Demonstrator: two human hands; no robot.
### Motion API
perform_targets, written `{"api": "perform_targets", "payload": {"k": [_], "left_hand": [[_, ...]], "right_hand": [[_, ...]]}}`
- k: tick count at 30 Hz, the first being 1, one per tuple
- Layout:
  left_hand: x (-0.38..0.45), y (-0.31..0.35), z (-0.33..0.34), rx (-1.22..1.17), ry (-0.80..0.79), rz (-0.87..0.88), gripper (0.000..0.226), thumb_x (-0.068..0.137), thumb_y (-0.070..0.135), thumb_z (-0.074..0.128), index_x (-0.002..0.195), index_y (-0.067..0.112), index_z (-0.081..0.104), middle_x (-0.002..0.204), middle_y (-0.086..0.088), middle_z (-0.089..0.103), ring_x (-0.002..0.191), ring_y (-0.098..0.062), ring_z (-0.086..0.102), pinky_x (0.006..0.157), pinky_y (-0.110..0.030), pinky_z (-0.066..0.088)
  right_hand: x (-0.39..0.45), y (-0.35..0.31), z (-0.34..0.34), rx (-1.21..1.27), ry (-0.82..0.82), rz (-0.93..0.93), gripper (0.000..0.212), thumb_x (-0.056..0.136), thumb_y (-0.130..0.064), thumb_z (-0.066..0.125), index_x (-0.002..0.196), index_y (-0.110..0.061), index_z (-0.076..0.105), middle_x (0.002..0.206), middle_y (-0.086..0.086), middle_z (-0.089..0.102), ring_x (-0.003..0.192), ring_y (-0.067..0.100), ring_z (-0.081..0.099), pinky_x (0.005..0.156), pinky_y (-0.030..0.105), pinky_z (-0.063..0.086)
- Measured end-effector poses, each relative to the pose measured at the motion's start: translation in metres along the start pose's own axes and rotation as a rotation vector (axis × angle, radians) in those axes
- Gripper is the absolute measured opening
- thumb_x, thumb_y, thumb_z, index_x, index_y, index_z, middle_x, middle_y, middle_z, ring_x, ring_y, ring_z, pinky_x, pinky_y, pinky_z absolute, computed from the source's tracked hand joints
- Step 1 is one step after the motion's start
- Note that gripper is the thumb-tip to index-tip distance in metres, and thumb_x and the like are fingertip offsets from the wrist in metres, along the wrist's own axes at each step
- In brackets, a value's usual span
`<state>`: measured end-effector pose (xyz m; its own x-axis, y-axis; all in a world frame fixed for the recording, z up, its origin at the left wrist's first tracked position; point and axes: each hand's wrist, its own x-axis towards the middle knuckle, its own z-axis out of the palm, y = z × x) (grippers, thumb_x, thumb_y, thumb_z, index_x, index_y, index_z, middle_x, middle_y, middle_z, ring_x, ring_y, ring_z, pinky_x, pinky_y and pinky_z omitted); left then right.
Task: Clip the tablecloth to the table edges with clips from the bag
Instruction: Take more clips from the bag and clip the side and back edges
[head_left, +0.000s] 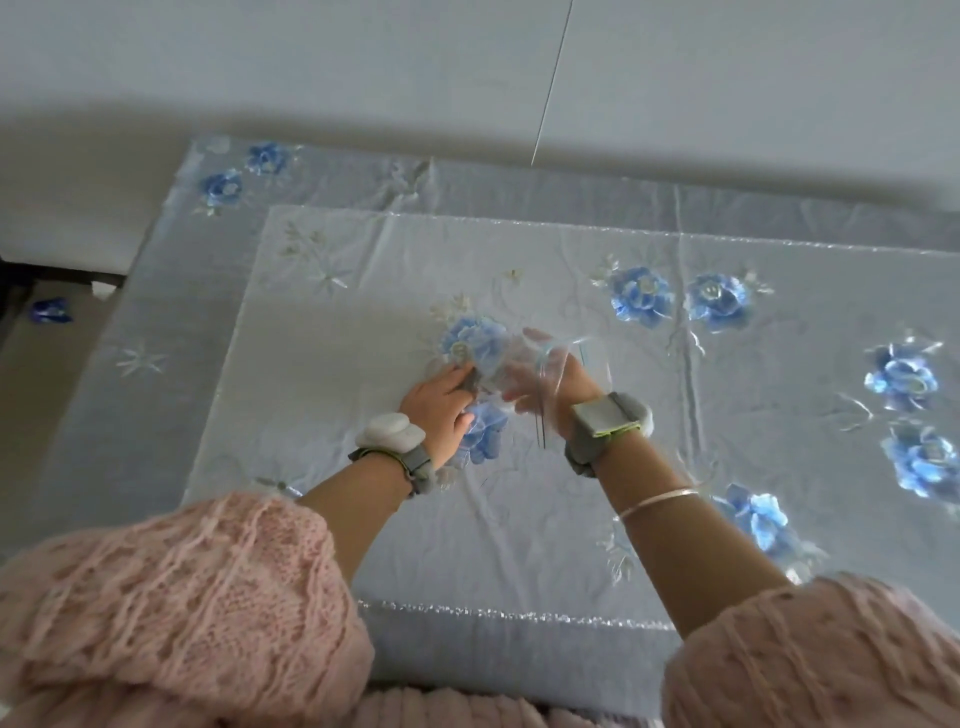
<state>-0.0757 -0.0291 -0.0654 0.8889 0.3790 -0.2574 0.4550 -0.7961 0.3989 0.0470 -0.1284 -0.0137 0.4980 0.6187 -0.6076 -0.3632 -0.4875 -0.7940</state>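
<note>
The clear bag (540, 364) sits above the middle of the tablecloth (675, 415) on the surface, gripped in my right hand (550, 389), while my left hand (441, 402) pinches a small grey item at its mouth, likely a clip. The slack film blurs the opening, so a clip could snag or spill. Both forearms extend forward, wrists nearly meeting.

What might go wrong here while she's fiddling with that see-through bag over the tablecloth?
The clear bag is held above the table by both the left hand and the right hand, so clips could spill out. No clips show on the tablecloth edges, so a tug may shift it.
</note>
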Motion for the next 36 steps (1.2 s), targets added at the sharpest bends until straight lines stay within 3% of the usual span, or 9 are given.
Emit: {"api": "perform_targets", "payload": {"k": [5, 9, 13, 18, 20, 24, 27, 32, 36], "left_hand": [[-0.001, -0.002, 0.003, -0.045, 0.071, 0.009, 0.025, 0.085, 0.006, 0.054, 0.106, -0.002, 0.065, 0.146, -0.011, 0.04, 0.133, -0.025, 0.04, 0.099, -0.033, 0.039], [0.001, -0.003, 0.005, -0.033, 0.073, 0.007, 0.026, 0.086, 0.007, 0.051, 0.107, 0.0, 0.065, 0.148, -0.007, 0.037, 0.136, -0.02, 0.035, 0.1, -0.029, 0.035], [0.0, -0.002, -0.001, -0.093, 0.026, 0.014, 0.028, 0.086, 0.003, 0.049, 0.11, -0.002, 0.062, 0.151, -0.01, 0.029, 0.139, -0.02, 0.031, 0.104, -0.027, 0.033], [-0.007, 0.006, -0.027, -0.295, -0.114, -0.035, 0.043, 0.087, 0.006, 0.052, 0.13, 0.007, 0.048, 0.154, -0.006, 0.023, 0.142, -0.016, 0.022, 0.11, -0.02, 0.02], [-0.014, 0.011, -0.042, -0.445, -0.069, -0.057, 0.043, 0.088, 0.006, 0.052, 0.131, 0.008, 0.046, 0.151, -0.006, 0.031, 0.138, -0.017, 0.03, 0.11, -0.023, 0.026], [-0.031, 0.024, -0.08, -0.955, -0.006, -0.133, 0.022, 0.092, 0.012, 0.048, 0.104, 0.002, 0.063, 0.099, -0.01, 0.069, 0.084, -0.015, 0.065, 0.071, -0.014, 0.05], [-0.055, 0.01, -0.11, -1.339, -0.089, -0.162, 0.028, 0.094, 0.012, 0.04, 0.075, 0.011, 0.061, 0.052, 0.004, 0.07, 0.044, -0.001, 0.061, 0.047, -0.013, 0.051], [-0.09, -0.053, -0.14, -1.421, 0.044, -0.222, 0.028, 0.09, -0.001, 0.045, 0.067, 0.01, 0.055, 0.037, 0.005, 0.063, 0.033, 0.001, 0.054, 0.038, -0.008, 0.046], [-0.121, -0.112, -0.154, -1.333, 0.197, -0.197, 0.027, 0.086, -0.005, 0.05, 0.067, 0.012, 0.056, 0.038, 0.008, 0.064, 0.036, 0.002, 0.057, 0.042, -0.007, 0.048]], "right_hand": [[0.0, 0.002, 0.007, 0.073, 0.09, -0.083, 0.026, 0.086, 0.008, 0.045, 0.08, -0.016, 0.05, 0.032, -0.006, 0.058, 0.027, -0.001, 0.051, 0.028, 0.009, 0.038], [-0.026, 0.019, -0.01, 0.119, 0.198, -0.141, 0.028, 0.08, 0.009, 0.054, 0.064, -0.014, 0.053, 0.037, -0.007, 0.049, 0.031, 0.005, 0.042, 0.033, 0.015, 0.037], [-0.055, 0.023, -0.032, 0.158, 0.132, -0.262, 0.037, 0.084, 0.016, 0.04, 0.072, -0.014, 0.057, 0.031, -0.006, 0.053, 0.032, 0.001, 0.049, 0.041, 0.011, 0.045], [-0.084, 0.009, -0.055, 0.363, 0.272, -0.38, 0.06, 0.08, 0.02, 0.027, 0.047, -0.017, 0.061, 0.034, -0.005, 0.052, 0.031, 0.003, 0.04, 0.032, 0.011, 0.031], [-0.092, -0.006, -0.049, 0.454, 0.254, -0.392, 0.061, 0.078, 0.019, 0.025, 0.044, -0.016, 0.062, 0.039, -0.009, 0.054, 0.033, 0.004, 0.041, 0.034, 0.01, 0.032], [-0.089, -0.031, -0.016, 0.347, 0.134, -0.415, 0.045, 0.075, 0.016, 0.029, 0.048, -0.011, 0.052, 0.046, -0.001, 0.049, 0.035, 0.006, 0.039, 0.034, 0.013, 0.032], [-0.082, -0.047, 0.031, 0.096, 0.031, -0.399, 0.019, 0.072, 0.009, 0.038, 0.061, -0.005, 0.045, 0.058, 0.006, 0.045, 0.034, 0.004, 0.039, 0.035, 0.015, 0.033], [-0.072, -0.063, 0.106, -0.056, -0.134, -0.382, 0.038, 0.083, 0.018, 0.03, 0.063, -0.008, 0.05, 0.069, 0.005, 0.05, 0.056, 0.01, 0.053, 0.048, 0.012, 0.045], [-0.066, -0.054, 0.167, -0.274, -0.002, -0.465, 0.014, 0.086, 0.003, 0.049, 0.087, 0.003, 0.063, 0.087, 0.008, 0.053, 0.082, 0.019, 0.05, 0.075, 0.016, 0.048]]}}
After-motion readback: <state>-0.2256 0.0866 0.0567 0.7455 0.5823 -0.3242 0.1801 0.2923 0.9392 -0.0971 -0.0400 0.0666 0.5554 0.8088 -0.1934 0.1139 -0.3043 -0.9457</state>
